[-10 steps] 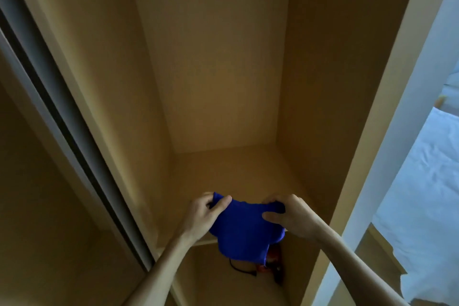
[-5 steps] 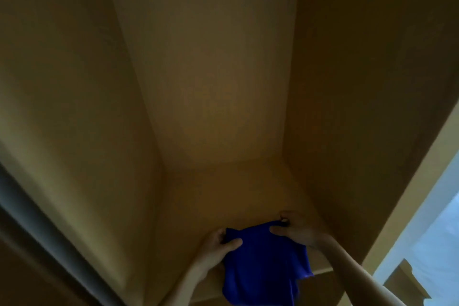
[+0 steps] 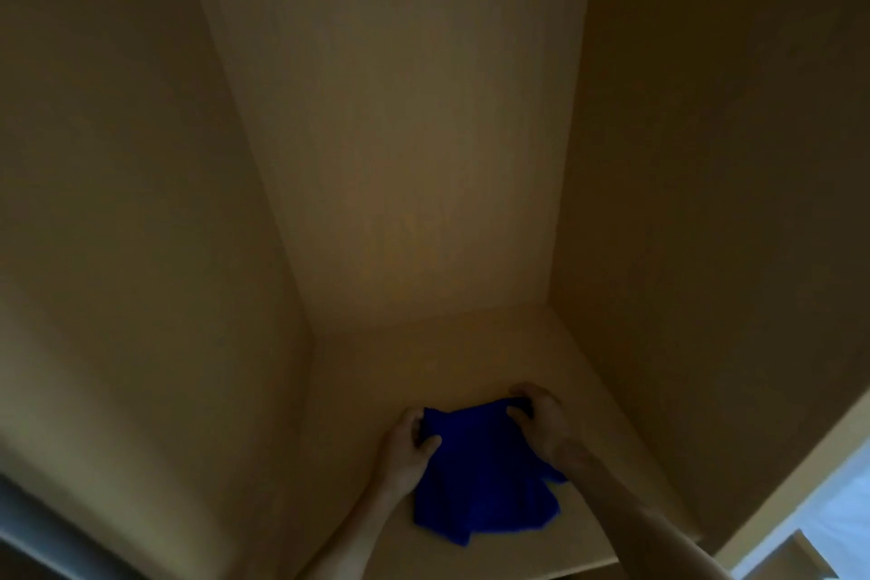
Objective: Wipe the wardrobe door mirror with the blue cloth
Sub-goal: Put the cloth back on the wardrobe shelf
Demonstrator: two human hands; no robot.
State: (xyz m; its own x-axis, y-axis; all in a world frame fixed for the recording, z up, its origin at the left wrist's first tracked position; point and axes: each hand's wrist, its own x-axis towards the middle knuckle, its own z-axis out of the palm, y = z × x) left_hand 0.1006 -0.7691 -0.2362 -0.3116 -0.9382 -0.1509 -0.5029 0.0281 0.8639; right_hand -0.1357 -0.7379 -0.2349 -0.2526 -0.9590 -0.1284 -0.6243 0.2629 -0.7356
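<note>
Two bare hands meet low in the frame, a little right of centre. The left hand (image 3: 408,443) has its grip pinched on the upper left corner of the deep blue cloth (image 3: 475,476), thumb curled over the top of the fabric. The right hand (image 3: 539,422) has its grip curled round the upper right corner, fingers bent over the edge. Between the two grips the cloth's top edge is held fairly taut, and the rest spreads down toward the lower middle of the frame, its bottom hem rumpled and lying on the tan wooden shelf (image 3: 471,363).

The shelf's front edge runs along the bottom of the frame just below the cloth. Bare shelf stretches behind the hands up to the back panel (image 3: 400,132), and there is more bare board to the right of the cloth than to the left. The left side wall (image 3: 141,203) stands close beside the left hand; the right side wall (image 3: 706,155) is farther from the right hand. A pale bright strip shows at the lower right corner, outside the wardrobe.

Count: two hands, one cloth, one shelf.
</note>
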